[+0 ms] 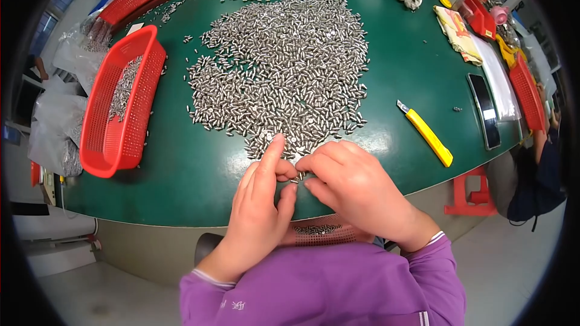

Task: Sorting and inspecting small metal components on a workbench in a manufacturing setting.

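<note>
A large pile of small silver metal pins (284,66) is spread over the green table (199,169). My left hand (260,205) rests at the pile's near edge, index finger stretched out onto the pins. My right hand (356,190) lies beside it, fingertips meeting the left thumb over a few pins near the table's front edge. Whether either hand pinches a pin is hidden by the fingers. Under my wrists a red basket (320,233) with some pins shows below the table edge.
A long red basket (118,108) holding pins sits at the left. A yellow utility knife (426,133) lies to the right, a dark phone (484,110) beyond it. More red baskets, plastic bags, gloves and cloths line the far and right edges.
</note>
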{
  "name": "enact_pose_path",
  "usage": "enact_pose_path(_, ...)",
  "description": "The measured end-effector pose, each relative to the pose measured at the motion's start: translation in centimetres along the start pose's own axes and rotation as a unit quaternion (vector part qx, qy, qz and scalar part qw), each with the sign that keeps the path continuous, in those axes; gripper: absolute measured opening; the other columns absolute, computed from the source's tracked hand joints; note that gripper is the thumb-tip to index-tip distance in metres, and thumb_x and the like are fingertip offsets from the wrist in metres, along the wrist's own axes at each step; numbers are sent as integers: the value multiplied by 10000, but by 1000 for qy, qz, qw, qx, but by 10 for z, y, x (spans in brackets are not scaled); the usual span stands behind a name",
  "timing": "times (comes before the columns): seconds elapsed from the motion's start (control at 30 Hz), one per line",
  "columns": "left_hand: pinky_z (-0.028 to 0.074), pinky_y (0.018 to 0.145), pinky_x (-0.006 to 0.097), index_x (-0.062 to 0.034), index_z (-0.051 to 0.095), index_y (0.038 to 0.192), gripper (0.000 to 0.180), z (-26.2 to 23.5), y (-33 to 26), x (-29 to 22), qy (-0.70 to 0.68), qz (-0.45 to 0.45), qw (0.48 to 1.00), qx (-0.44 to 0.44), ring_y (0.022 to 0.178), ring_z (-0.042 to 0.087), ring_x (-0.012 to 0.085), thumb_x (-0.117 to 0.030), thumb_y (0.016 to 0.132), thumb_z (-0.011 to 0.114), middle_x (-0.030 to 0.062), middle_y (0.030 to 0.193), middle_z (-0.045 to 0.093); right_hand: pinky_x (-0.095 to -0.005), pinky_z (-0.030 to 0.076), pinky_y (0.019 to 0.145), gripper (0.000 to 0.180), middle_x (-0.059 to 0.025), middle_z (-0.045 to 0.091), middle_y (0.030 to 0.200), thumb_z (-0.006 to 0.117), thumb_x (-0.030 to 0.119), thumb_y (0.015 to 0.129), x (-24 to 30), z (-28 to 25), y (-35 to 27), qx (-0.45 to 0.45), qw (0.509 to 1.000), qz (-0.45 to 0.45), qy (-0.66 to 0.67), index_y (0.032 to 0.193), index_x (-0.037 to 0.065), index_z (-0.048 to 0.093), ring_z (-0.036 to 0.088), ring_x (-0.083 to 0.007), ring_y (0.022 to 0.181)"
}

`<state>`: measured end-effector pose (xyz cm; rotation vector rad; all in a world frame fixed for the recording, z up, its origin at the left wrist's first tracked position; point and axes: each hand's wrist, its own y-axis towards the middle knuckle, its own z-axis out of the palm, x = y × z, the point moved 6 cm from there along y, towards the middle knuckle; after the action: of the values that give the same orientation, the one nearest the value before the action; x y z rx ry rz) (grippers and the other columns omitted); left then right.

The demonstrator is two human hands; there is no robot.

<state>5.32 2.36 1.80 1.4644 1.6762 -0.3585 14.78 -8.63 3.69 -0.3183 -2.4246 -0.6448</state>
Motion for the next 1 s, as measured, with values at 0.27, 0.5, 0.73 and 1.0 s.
enact_pose_path(0.27, 493, 843, 325, -4, 375, 1528, 756, 1, 0, 4, 7, 6, 1000, 14, 933, 614, 188, 135, 833, 638, 52, 955, 659, -438, 483, 750, 146, -132, 551, 857, 646, 3, 817, -2, -3, -3, 16, 1000, -1, -3, 953, 22, 599, 575, -329, 834)
enact_pose_path(0.5, 511, 816, 384, 17, 425, 1491, 713, 0, -1, 4, -24, -11, 1000, -12, 896, 615, 267, 145, 817, 620, 93, 959, 631, -413, 505, 761, 186, -92, 602, 891, 695, 34, 795, -1, -6, 0, 17, 1000, -8, 18, 975, 49, 653, 607, -304, 843)
enact_pose_path(0.73, 509, 794, 379, 22, 431, 1485, 707, 0, 0, 1, 8, -3, 1000, -15, 876, 605, 260, 132, 820, 642, 86, 946, 628, -401, 514, 761, 144, -65, 618, 896, 730, 76, 807, -5, -2, 1, 66, 997, -32, -19, 931, 66, 658, 613, -282, 859)
enact_pose_path(1.0, 511, 830, 343, -2, 424, 1492, 715, 1, 3, 3, 28, 10, 1000, -9, 907, 612, 224, 150, 826, 634, 68, 943, 672, -404, 504, 763, 161, -78, 602, 891, 731, 66, 803, -3, -4, 1, 51, 998, -15, -17, 935, 63, 638, 602, -292, 863)
